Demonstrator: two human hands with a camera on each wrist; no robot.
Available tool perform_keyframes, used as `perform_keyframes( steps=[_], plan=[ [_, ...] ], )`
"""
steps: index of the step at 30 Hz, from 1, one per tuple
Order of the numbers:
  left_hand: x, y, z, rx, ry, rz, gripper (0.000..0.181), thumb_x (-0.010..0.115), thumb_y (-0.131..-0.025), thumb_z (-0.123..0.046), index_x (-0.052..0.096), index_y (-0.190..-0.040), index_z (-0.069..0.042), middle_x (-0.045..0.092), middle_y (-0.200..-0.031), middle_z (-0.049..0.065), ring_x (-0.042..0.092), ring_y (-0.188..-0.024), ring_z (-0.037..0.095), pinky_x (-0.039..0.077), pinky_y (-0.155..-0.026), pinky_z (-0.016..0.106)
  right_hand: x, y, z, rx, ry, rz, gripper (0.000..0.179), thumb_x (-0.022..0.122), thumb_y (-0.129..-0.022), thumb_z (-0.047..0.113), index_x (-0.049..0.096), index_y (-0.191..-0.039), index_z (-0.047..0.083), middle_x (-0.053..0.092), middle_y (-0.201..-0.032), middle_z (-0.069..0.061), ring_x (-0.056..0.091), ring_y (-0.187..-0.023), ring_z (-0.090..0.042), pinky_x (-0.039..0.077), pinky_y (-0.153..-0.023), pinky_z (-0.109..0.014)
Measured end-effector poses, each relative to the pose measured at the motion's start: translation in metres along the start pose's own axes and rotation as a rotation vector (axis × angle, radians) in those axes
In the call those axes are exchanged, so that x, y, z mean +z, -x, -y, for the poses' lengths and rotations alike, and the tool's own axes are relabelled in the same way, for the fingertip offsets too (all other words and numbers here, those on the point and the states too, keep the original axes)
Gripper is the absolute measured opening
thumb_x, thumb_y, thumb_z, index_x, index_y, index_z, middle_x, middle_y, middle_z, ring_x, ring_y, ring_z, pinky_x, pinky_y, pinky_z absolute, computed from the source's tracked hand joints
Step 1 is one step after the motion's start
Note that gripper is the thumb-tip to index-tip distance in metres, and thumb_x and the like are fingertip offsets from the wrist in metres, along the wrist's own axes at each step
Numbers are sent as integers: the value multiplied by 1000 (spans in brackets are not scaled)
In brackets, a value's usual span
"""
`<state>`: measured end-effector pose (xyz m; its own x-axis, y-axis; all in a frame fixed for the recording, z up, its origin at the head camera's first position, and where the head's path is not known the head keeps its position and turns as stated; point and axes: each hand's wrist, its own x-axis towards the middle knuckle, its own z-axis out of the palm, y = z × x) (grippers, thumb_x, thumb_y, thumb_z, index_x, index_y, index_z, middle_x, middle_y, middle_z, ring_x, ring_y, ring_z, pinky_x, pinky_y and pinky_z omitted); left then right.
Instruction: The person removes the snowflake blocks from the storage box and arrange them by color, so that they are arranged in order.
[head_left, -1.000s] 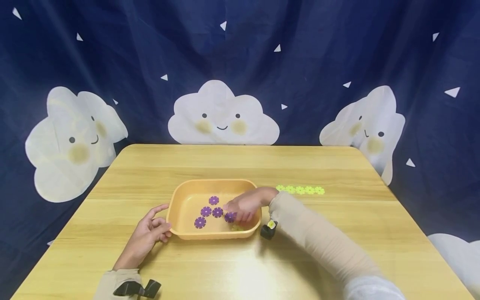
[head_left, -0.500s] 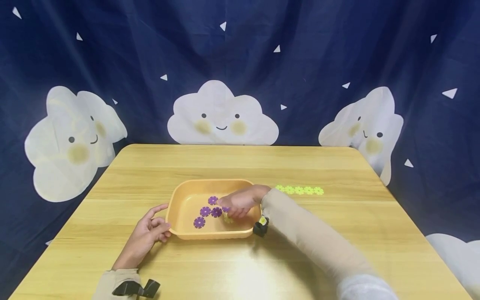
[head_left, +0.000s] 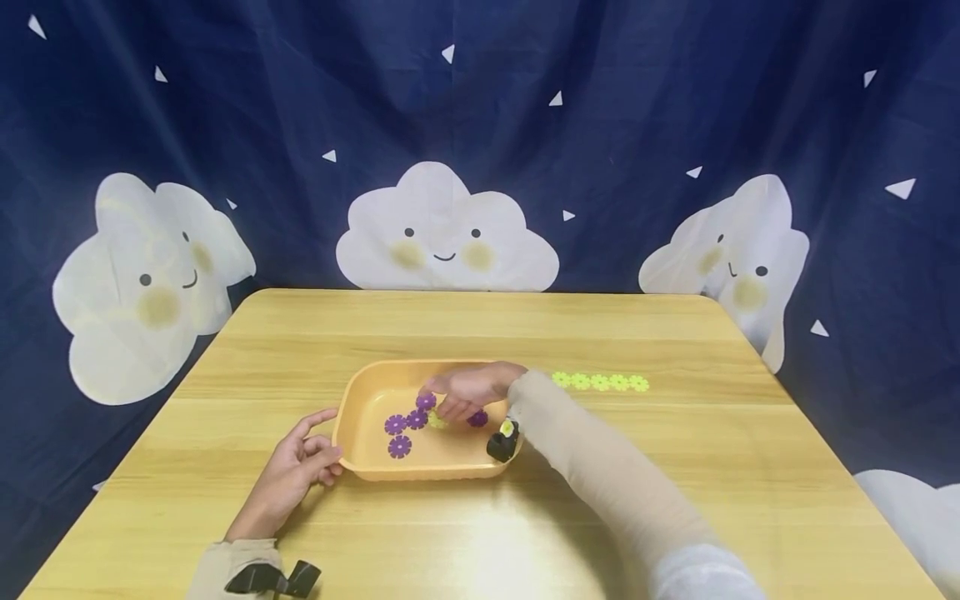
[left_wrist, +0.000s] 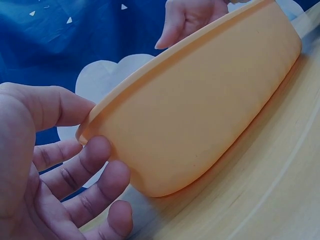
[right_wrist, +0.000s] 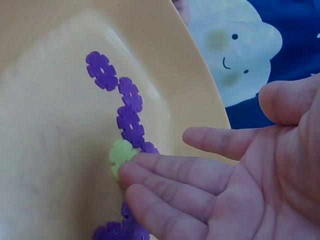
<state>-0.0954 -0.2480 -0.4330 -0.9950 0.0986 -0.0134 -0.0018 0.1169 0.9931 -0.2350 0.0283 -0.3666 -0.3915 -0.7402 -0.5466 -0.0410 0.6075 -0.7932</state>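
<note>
An orange plastic basin (head_left: pixel 427 473) stands on the table, its left end held by my left hand (head_left: pixel 287 477). Thumb and fingers meet its rim and outer wall (left_wrist: pixel 200 100) in the left wrist view. Over the inside of the basin reaches my right hand (head_left: pixel 474 387), fingers extended. Its fingertips touch a yellow-green flower-shaped disc (right_wrist: pixel 119 154) on the basin floor. Several purple flower-shaped discs (right_wrist: pixel 131 125) lie beside it in an uneven line. More purple discs (right_wrist: pixel 120 231) show below the fingers in the right wrist view, partly overlapping each other.
To the right, behind my right forearm, a straight row of several yellow-green flower-shaped discs (head_left: pixel 600 382) lies on the wooden table (head_left: pixel 390 550). Black straps sit at both wrists (head_left: pixel 502 444). A dark blue curtain (head_left: pixel 495 108) with white clouds hangs behind the table.
My right hand has moved left inside the basin, and its fingers have straightened. The yellow-green disc and some purple discs have shifted left. My left hand has stayed at the rim.
</note>
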Motion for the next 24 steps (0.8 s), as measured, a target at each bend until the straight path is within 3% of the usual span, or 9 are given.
perform_keyframes(
  steps=[4, 8, 12, 19, 20, 21, 24],
  plan=[
    [1, 0, 0, -4, 2, 3, 62, 61, -93, -2, 28, -146, 1, 61, -86, 10, 61, -70, 17, 54, -59, 27, -2, -6, -4, -49, 49, -60, 51, 21, -107, 34, 39, -146, 7, 55, -131, -24, 56, -118, -32, 45, -101, -38],
    [0, 0, 1, 3, 3, 10, 63, 61, -93, -2, 27, -147, 1, 61, -86, 10, 61, -71, 18, 54, -59, 27, -7, -13, -10, -121, 147, -143, 36, 45, -102, 16, 51, -136, 7, 65, -111, -15, 64, -100, -27, 51, -89, -36],
    [-1, 0, 1, 8, 10, 12, 63, 61, -93, -2, 28, -147, 1, 61, -86, 9, 61, -71, 18, 55, -59, 27, -10, -19, -15, -157, 270, -180, 33, 54, -96, 4, 59, -129, 7, 67, -99, -10, 65, -88, -22, 54, -81, -31],
    [0, 0, 2, 0, 6, 2, 62, 61, -93, -2, 29, -146, 1, 61, -85, 9, 61, -70, 18, 54, -58, 27, -10, -23, -15, -136, 415, -181, 41, 63, -86, -8, 64, -122, 10, 62, -103, -4, 58, -94, -13, 48, -84, -23],
    [0, -1, 2, -1, 5, 2, 62, 61, -93, -2, 29, -146, 1, 61, -85, 9, 61, -70, 18, 54, -58, 27, -9, -24, -14, -136, 403, -170, 42, 64, -84, -11, 64, -122, 9, 60, -101, -4, 55, -94, -12, 48, -82, -21],
    [0, -1, 2, -1, 3, 2, 62, 61, -93, -2, 29, -146, 1, 61, -85, 9, 61, -70, 18, 54, -58, 27, -9, -25, -15, -122, 319, -150, 39, 62, -86, -11, 63, -122, 5, 58, -98, -4, 53, -91, -12, 48, -80, -21],
    [0, -1, 2, 2, 1, 4, 62, 60, -93, -2, 28, -146, 1, 61, -85, 9, 61, -70, 18, 55, -58, 27, -7, -29, -15, -72, -43, -87, 29, 52, -93, -6, 57, -122, -8, 49, -84, -3, 43, -77, -11, 41, -65, -17]
  ],
)
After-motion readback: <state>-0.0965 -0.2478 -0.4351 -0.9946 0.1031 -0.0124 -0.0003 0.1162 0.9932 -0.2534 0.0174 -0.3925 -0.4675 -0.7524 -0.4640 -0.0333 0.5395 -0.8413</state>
